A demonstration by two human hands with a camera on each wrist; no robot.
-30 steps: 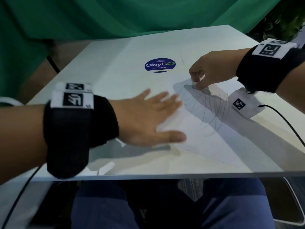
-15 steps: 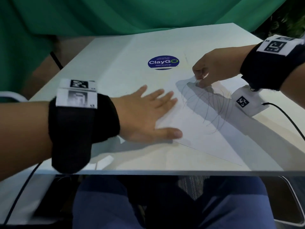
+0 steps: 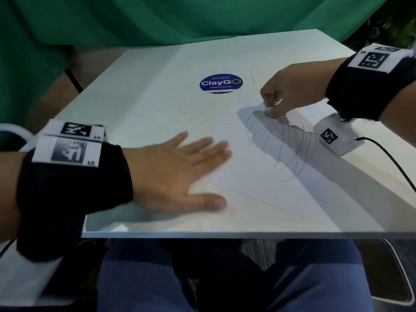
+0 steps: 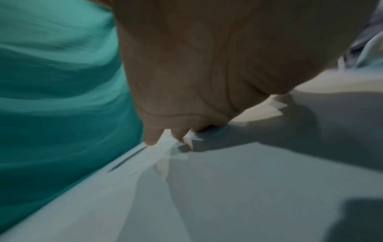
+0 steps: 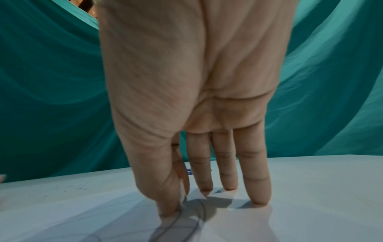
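Scribbled paper (image 3: 258,176) on bench (image 3: 146,97); left hand (image 3: 180,174) flat, fingers straight, pinning it; right hand (image 3: 290,91) pinches small white bit (image 3: 269,108), likely eraser. Best: pin paper firmly, short light strokes.

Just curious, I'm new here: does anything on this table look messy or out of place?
The paper lies askew to the table edge and bears loose grey scribbles near the right hand. Small dark specks dot the table beyond the left hand. Nothing looks torn or spilled.
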